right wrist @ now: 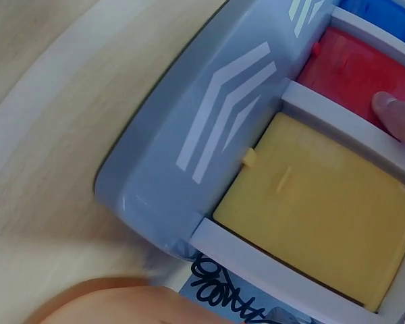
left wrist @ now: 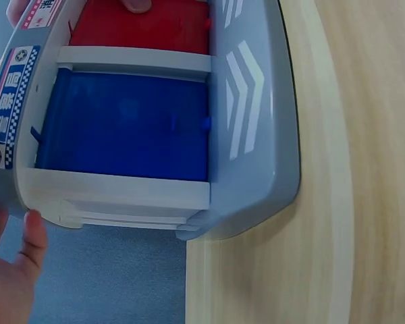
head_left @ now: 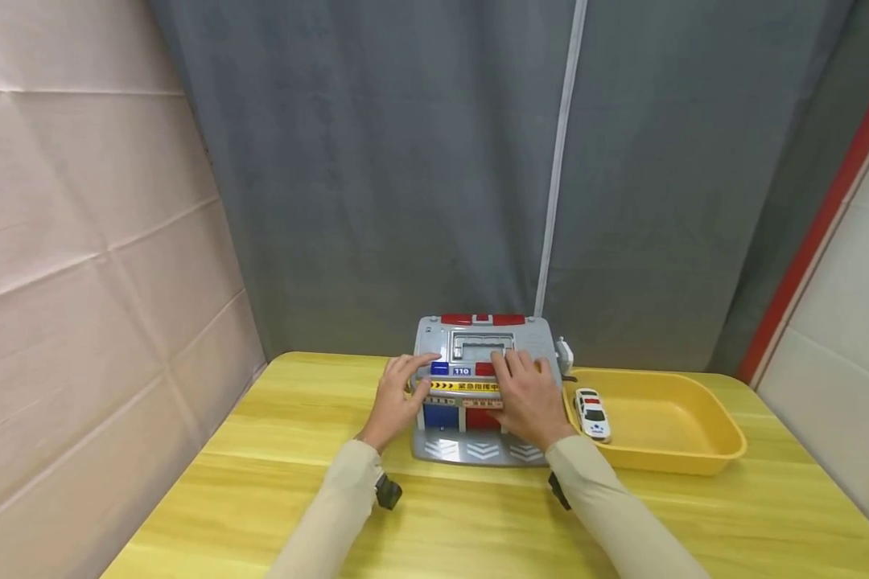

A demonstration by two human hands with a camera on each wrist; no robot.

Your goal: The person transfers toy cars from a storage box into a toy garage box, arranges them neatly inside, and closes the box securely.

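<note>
Left hand [head_left: 393, 404] loose-fingered at its left edge and right hand [head_left: 530, 400] gripping its roof front, the toy garage [head_left: 467, 386] at lower centre looks like light, stiff, slick plastic, best held by both sides.
</note>
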